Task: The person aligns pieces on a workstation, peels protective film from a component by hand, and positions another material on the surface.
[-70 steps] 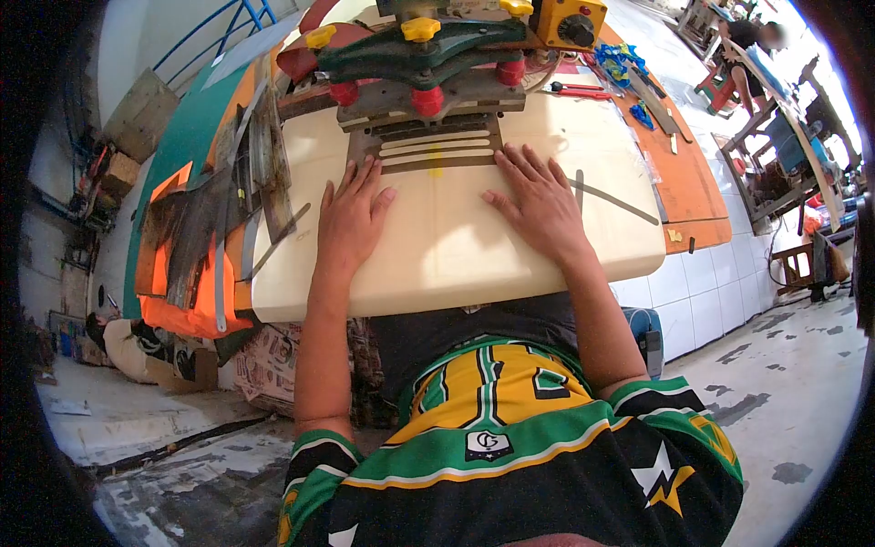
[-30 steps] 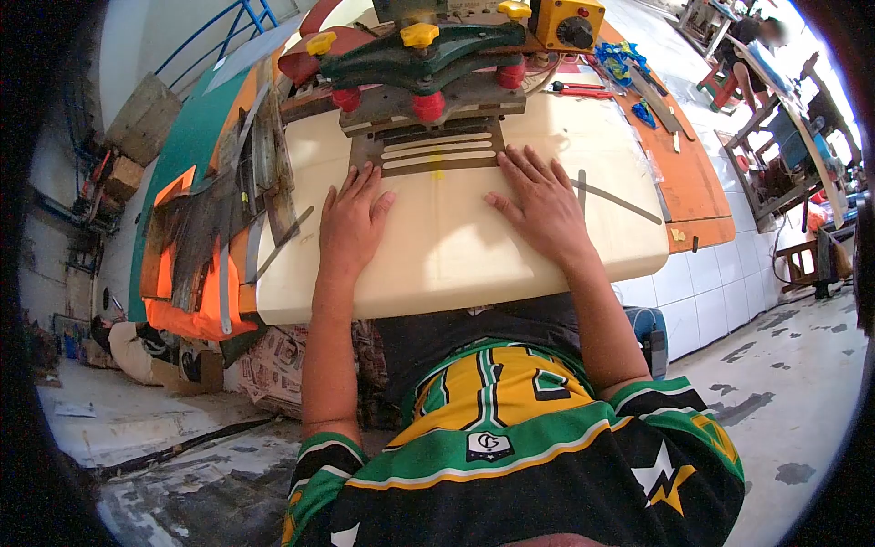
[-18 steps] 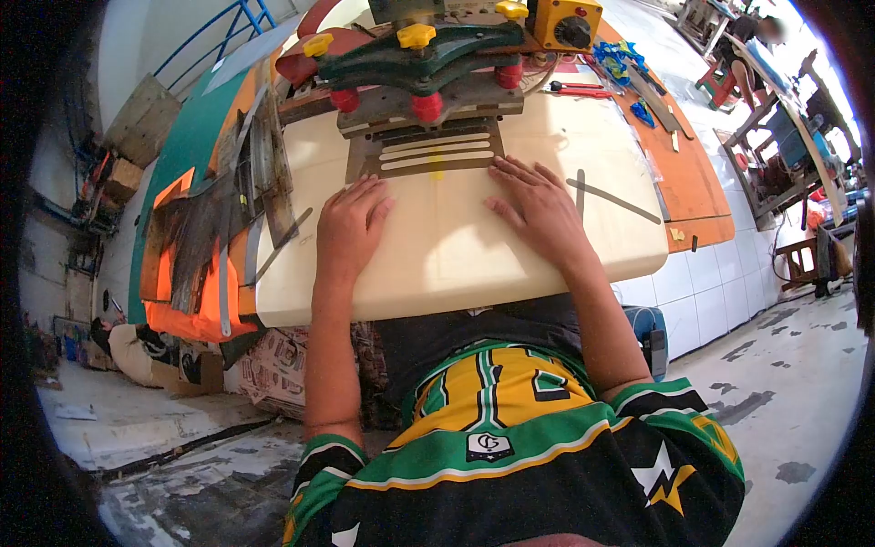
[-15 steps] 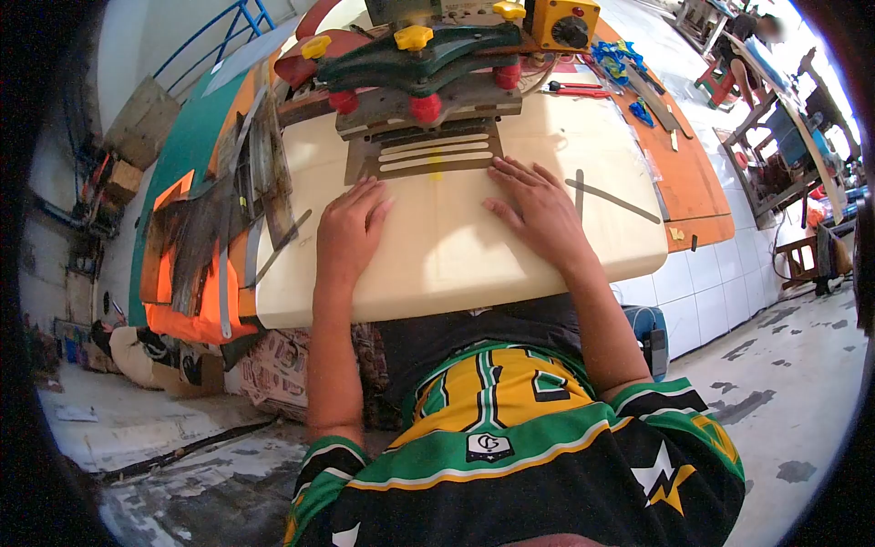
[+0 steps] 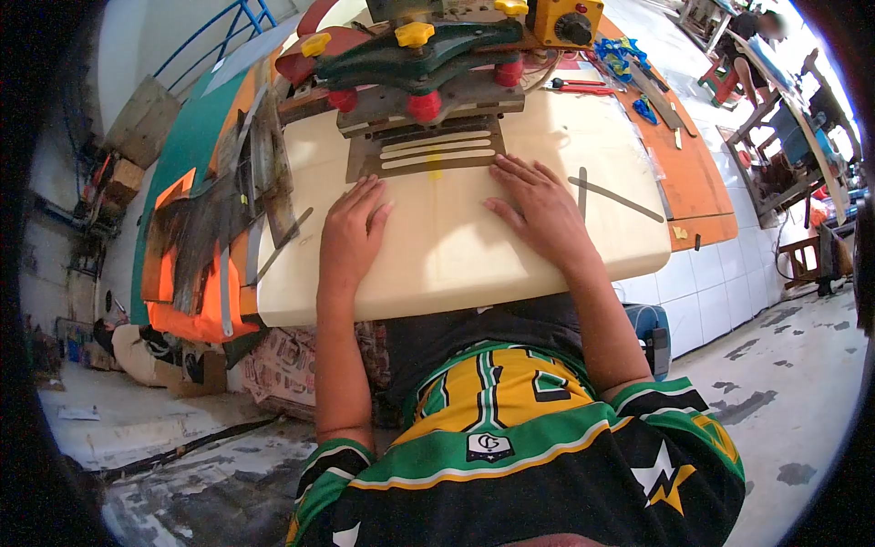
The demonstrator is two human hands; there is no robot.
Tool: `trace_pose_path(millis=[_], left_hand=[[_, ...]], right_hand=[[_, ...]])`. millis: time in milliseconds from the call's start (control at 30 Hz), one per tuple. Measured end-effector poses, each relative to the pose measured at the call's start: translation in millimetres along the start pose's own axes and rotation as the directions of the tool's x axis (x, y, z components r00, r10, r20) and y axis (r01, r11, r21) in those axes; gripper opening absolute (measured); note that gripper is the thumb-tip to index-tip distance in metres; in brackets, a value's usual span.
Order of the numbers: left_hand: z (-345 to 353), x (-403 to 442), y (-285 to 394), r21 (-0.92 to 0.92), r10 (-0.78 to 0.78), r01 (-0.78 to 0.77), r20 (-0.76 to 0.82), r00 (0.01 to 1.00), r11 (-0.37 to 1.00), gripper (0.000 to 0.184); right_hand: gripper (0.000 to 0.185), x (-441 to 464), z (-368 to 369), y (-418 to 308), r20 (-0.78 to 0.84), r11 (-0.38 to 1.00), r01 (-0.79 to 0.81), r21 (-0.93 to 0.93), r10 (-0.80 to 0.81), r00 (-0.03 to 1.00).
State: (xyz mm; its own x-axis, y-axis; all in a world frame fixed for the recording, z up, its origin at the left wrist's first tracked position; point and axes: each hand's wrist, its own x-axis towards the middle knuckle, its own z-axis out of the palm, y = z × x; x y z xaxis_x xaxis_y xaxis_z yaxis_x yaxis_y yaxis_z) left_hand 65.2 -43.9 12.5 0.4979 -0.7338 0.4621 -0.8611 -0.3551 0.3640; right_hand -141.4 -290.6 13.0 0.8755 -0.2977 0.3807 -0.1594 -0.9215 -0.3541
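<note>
My left hand [image 5: 354, 230] lies flat on the cream padded board [image 5: 437, 246], its fingertips at the lower left corner of a dark slotted sheet [image 5: 363, 162]. At the sheet's lower right corner rest the fingertips of my right hand [image 5: 536, 208], also flat with the thumb spread. Both hands look open, with nothing gripped. Pale stripes show through the sheet's slots, and a yellow mark crosses its near edge. The back of the sheet runs under a press head [image 5: 428, 108] with red knobs and yellow star-shaped handles.
Dark strips [image 5: 205, 232] and orange material [image 5: 187, 305] lie at the left. Loose grey strips [image 5: 620, 199] rest on the board's right. Red-handled tools [image 5: 583, 87] and blue scraps [image 5: 620, 56] lie behind. A yellow control box [image 5: 565, 23] stands by the press. Another person [image 5: 749, 55] sits far right.
Both hands stay in nearly the same place at the sheet's near corners. The view has shifted very slightly; nothing else visibly moves.
</note>
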Motion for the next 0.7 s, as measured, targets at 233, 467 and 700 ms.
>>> trace_pose_path(millis=[233, 467, 700], left_hand=[[1.6, 0.7, -1.6, -0.007, -0.003, 0.003, 0.002, 1.0, 1.0, 0.037], [3.3, -0.2, -4.5, 0.01, 0.015, -0.015, -0.005, 1.0, 1.0, 0.037], [1.5, 0.1, -1.6, -0.014, 0.001, -0.001, -0.005, 1.0, 1.0, 0.037]], right_hand=[[0.061, -0.6, 0.8, 1.1, 0.003, 1.0, 0.007, -0.01, -0.007, 1.0], [0.061, -0.5, 0.1, 0.6, 0.017, 1.0, 0.003, -0.013, -0.003, 1.0], [0.062, -1.3, 0.1, 0.9, 0.016, 1.0, 0.009, 0.0, -0.009, 1.0]])
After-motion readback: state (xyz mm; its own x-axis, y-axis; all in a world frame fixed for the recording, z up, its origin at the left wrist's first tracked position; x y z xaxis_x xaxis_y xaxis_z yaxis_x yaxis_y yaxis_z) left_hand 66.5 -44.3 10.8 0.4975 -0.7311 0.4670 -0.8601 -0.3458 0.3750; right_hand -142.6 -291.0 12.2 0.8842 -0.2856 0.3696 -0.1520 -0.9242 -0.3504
